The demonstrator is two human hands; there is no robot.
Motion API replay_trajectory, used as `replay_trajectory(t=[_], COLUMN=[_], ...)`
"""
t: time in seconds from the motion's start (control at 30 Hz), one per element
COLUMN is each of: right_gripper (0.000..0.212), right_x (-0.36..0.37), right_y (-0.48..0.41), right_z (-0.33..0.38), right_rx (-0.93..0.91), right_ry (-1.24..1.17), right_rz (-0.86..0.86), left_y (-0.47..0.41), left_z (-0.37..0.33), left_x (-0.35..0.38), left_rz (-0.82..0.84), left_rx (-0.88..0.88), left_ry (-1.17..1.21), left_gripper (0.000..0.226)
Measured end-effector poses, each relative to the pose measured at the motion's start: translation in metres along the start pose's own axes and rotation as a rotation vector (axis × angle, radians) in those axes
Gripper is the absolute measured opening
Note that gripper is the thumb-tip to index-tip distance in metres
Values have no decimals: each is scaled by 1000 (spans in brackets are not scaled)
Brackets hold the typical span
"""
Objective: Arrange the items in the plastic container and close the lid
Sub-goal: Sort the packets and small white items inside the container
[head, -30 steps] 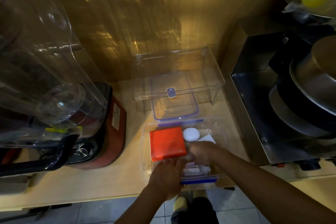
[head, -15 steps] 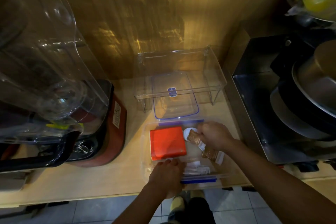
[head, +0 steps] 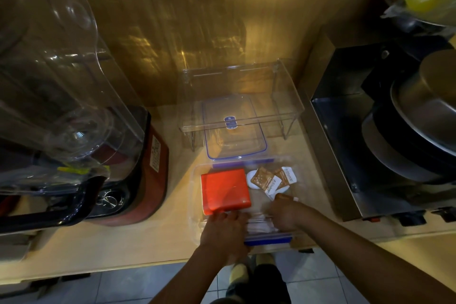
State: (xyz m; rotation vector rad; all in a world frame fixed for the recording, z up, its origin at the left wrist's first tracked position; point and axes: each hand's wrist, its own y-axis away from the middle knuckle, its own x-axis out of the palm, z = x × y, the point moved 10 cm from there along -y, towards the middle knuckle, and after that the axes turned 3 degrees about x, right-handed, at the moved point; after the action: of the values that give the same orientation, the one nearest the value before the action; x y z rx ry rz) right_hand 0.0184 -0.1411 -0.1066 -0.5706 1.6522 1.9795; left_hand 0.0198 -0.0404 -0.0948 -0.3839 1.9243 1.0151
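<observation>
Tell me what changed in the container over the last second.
The right hand carried two brown sachets to the far right corner beside the white round item, released them, and drew back to the near paper packets. Left hand, red box and lid stayed.

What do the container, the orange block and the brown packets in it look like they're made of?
Container: clear, glossy hard plastic; the counter shows through its walls. Orange block: smooth and matte, maybe a plastic-wrapped pack, can't tell. Brown packets: printed paper or foil sachets, flat with white label ends.
</observation>
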Motion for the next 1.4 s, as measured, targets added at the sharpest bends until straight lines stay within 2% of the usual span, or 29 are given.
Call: replay_trajectory(t=[0.17, 0.33, 0.43, 0.5, 0.6, 0.7, 0.83, 0.93, 1.1, 1.27, 1.33, 1.4], right_gripper=[19, 27, 29, 28, 23, 17, 27, 28, 24, 22, 21, 21], right_x=[-6, -4, 2, 8, 5, 0, 2, 5, -1, 1, 0, -2], right_y=[-6, -5, -7, -12, -15, -13, -11, -7, -5, -7, -8, -7], right_z=[2, -8, -6, -6, -7, -13, -10, -2, -6, -11, -11, -11], right_rx=[57, 80, 104, 130, 179, 229, 199, 141, 159, 205, 231, 258], right_ry=[-177, -175, -114, -176, -309, -339, -429, -504, -484, -475, -458, -411], right_rz=[-50, -62, -51, -33, -66, -119, -111, -89, -139, -103, -90, -82], left_y=[1, 6, 9, 10, 11, 11, 11, 11, 10, 9, 11, 13], left_z=[3, 14, 19, 18, 16, 9, 5, 6, 15, 16, 10, 0], left_x=[-1, 2, 0, -3, -6, -8, -6, -4, -1, -5, -8, -11], left_rz=[7, 68, 88, 71, 5, -73, -81, -52, -21, -86, -136, -173], left_rx=[-55, -204, -278, -288, -262, -149, -38, -40, -147, -160, -78, 78], left_ry=[6, 57, -18, -45, -37, -18, 3, 7, 9, -22, -3, -20], left_gripper=[71, 80, 72, 68, 64, 63, 55, 58, 68, 71, 69, 60])
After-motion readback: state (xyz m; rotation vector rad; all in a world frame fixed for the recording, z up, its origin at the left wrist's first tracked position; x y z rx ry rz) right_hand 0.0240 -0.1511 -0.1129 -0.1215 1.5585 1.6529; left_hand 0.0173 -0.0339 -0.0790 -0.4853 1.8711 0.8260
